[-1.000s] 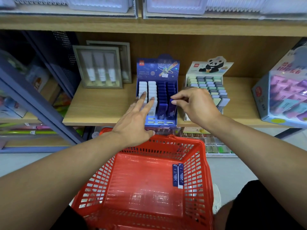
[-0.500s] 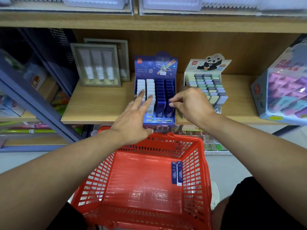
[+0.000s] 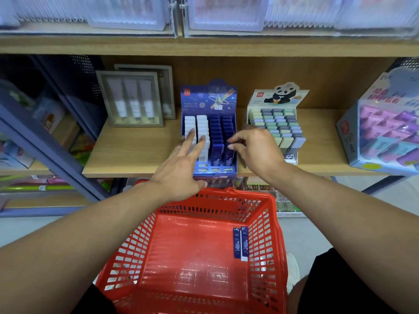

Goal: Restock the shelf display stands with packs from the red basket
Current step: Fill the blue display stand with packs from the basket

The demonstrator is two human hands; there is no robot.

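Top-shelf clear boxes [image 3: 127,12] blurred; pink box [image 3: 385,132] cut off right.

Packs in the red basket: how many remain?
2: dark blue packs side by side against the red basket's right wall. None seem hidden.

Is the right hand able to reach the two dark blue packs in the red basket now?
Probably yes: the right hand is up at the blue stand, and nothing covers the packs in the open-topped basket.
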